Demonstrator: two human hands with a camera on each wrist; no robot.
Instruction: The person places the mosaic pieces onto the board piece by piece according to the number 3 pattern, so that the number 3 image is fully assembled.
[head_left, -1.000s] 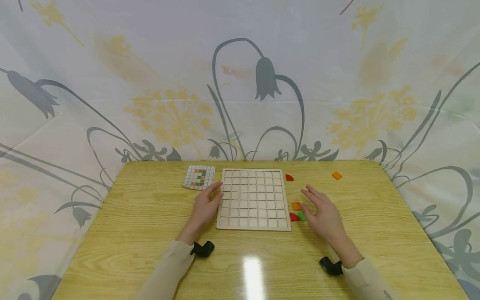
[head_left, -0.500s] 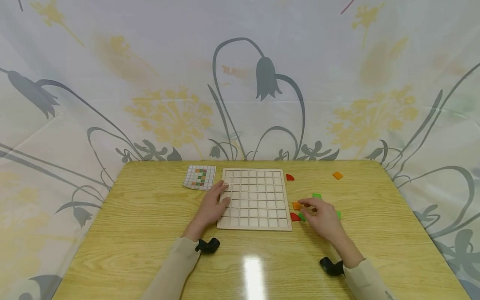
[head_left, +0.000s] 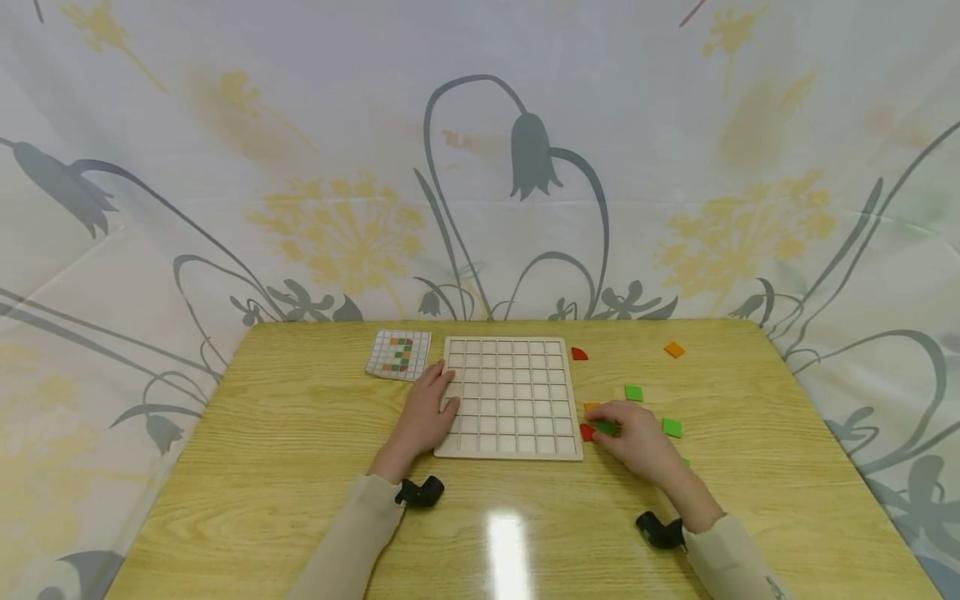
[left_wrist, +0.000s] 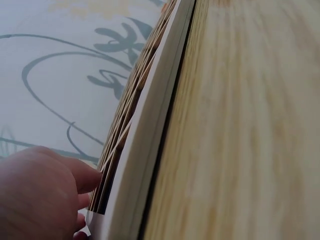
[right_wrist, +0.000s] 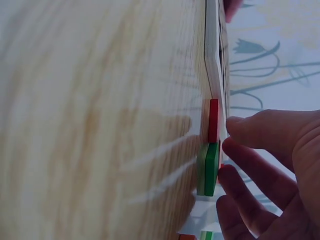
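In the head view, my left hand (head_left: 425,417) lies along the left edge of a pale wooden grid board (head_left: 517,451), fingers and thumb over its rim. The left wrist view shows the thumb (left_wrist: 82,172) at the board's raised edge. On the other side, my right hand (head_left: 637,437) hovers over small flat tiles by the board's right edge, thumb and forefinger apart. Beneath it are a red quarter-round tile (head_left: 587,432), a green tile (head_left: 606,428) and a partly hidden orange tile (head_left: 592,407). In the right wrist view, the red tile (right_wrist: 213,120) and green tile (right_wrist: 211,170) lie below the fingertips.
A paper card (head_left: 398,354) with a coloured grid pattern lies left of the board. Another red quarter-round tile (head_left: 579,354) and an orange square (head_left: 674,350) are farther back. Green squares (head_left: 633,392) (head_left: 672,427) lie around the right hand, another partly hidden.
My left hand has shifted right onto the board's edge. The right hand has come down and in over the tiles, bringing its thumb and forefinger closer together; green squares behind it have come into sight.
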